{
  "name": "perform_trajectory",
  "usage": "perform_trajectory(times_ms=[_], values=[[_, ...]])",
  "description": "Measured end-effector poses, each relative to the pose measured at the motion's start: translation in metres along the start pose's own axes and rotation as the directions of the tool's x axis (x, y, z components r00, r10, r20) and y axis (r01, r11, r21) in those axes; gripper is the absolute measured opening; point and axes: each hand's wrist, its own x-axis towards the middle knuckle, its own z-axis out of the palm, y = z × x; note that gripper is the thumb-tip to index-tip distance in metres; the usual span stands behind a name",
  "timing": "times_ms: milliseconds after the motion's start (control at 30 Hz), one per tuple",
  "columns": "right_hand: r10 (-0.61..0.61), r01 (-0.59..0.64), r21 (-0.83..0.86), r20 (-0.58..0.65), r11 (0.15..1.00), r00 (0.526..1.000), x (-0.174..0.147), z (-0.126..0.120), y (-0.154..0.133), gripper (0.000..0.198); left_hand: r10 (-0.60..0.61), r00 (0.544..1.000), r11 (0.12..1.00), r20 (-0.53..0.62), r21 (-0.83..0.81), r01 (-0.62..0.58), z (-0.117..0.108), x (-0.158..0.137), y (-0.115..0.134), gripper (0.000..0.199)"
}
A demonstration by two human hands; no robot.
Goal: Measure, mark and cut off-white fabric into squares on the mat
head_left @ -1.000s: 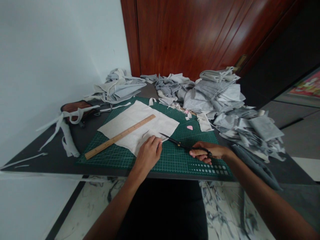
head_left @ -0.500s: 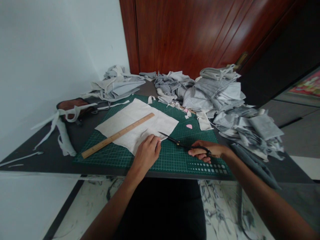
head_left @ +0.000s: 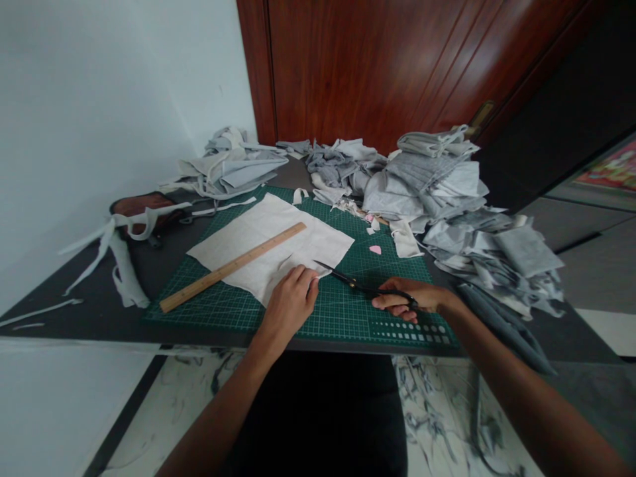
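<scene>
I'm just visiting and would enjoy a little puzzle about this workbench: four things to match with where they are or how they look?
1. Ruler
2. Scissors
3. Cutting mat
4. Left hand

A. Green, printed with a grid
B. Has its fingers on the white cloth
C. Lies slantwise across the cloth
D. Held in the right hand

Right pairs: 1-C, 2-D, 3-A, 4-B.
</scene>
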Motion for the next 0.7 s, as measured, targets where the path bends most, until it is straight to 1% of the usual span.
perform_trajectory(times_ms=[133,300,467,700], values=[[-0.009,0.009,-0.02,-0.006,1.0,1.0,-0.001,0.002,-0.001,0.063,-0.001,1.0,1.0,-0.004,-0.004,0.001,0.0,0.0,0.0,0.014],[-0.037,0.039,-0.072,0.026,0.997,0.999,-0.001,-0.003,-0.003,0.062,-0.009,1.0,1.0,0.015,0.0,0.009,0.0,0.0,0.0,0.014],[-0.013,0.016,-0.081,0.04,0.997,0.999,0.001,-0.011,-0.008,0.063,-0.021,0.999,1.0,0.031,-0.002,0.021,0.0,-0.001,0.0,0.015],[0.006,-0.004,-0.073,0.02,0.997,1.0,0.0,-0.012,-0.01,0.063,-0.009,1.0,1.0,0.013,-0.001,0.009,0.0,-0.001,0.0,0.015]])
